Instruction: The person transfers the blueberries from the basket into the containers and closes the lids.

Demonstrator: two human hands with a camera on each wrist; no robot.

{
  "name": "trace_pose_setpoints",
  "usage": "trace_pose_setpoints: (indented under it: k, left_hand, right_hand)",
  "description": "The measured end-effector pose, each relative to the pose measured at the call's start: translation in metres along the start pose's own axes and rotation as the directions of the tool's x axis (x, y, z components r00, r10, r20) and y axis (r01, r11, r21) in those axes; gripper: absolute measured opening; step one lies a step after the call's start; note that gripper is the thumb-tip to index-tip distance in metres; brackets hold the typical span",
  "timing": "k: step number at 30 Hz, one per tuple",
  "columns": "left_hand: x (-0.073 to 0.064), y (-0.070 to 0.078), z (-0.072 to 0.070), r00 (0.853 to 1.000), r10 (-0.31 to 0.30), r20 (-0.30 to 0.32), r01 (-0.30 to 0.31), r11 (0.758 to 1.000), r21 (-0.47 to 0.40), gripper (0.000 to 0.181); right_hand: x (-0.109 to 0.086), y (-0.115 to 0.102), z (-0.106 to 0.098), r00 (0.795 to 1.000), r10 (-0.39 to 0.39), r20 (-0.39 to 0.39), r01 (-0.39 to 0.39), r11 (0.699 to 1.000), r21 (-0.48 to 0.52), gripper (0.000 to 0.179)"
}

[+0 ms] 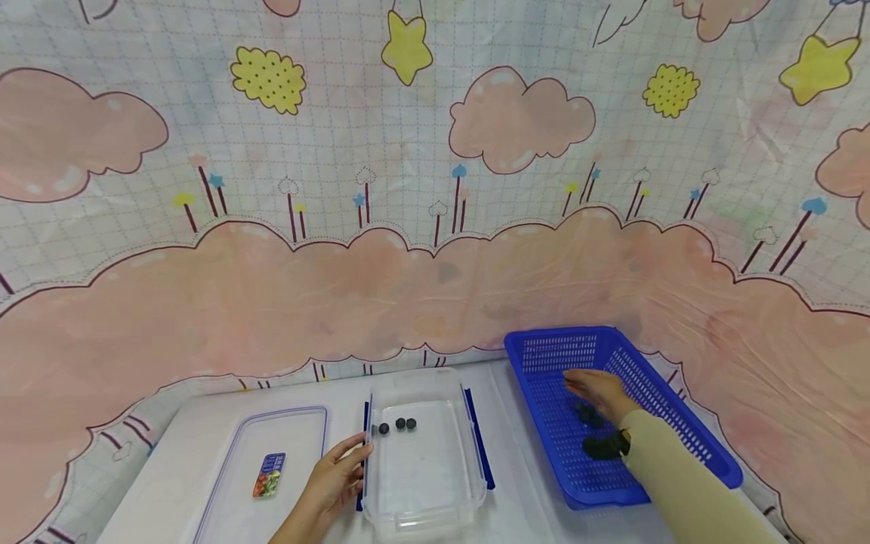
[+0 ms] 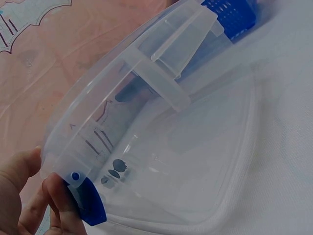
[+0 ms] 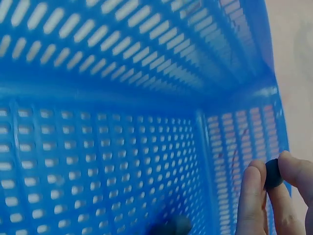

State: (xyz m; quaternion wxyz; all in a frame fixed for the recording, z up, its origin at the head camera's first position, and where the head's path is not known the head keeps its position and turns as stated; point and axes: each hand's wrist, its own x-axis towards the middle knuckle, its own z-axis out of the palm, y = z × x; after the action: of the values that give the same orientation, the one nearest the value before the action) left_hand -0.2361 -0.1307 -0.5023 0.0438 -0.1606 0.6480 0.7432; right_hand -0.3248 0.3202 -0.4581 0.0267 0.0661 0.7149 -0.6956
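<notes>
My left hand (image 1: 334,472) grips the left side of a clear plastic box (image 1: 428,476), thumb and fingers at its edge beside a blue latch (image 2: 92,201). Inside the box, towards its far left, lie several small dark round blueberries (image 1: 400,423). Over the blue basket (image 1: 544,423), my right hand (image 1: 601,389) pinches another blueberry (image 3: 274,174) between thumb and fingers. Below that hand, dark green pieces (image 1: 601,447) lie on the basket floor, partly covered by the wrist; their kind is unclear. One dark piece (image 3: 171,225) is blurred in the right wrist view.
Left of the box, a clear lid (image 1: 234,453) with a bluish rim lies flat, with a colourful label (image 1: 269,475) on it. A white cloth (image 1: 170,453) covers the table. Behind stands a patterned fabric backdrop (image 1: 381,295). The box's right latch (image 1: 479,438) hangs outward.
</notes>
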Motion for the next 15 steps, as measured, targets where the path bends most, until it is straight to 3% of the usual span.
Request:
trace_pose_setpoints:
  k: [3, 15]
  left_hand:
    - [0.000, 0.000, 0.000, 1.000, 0.003, 0.001, -0.003, 1.000, 0.000, 0.047]
    - [-0.001, -0.003, 0.001, 1.000, 0.005, 0.004, -0.005, 1.000, -0.016, 0.047]
  right_hand:
    - [-0.001, -0.005, 0.009, 0.999, -0.032, 0.038, 0.034, 0.998, -0.052, 0.047]
    - [-0.008, -0.015, 0.036, 0.989, -0.084, 0.121, 0.086, 0.996, -0.016, 0.045]
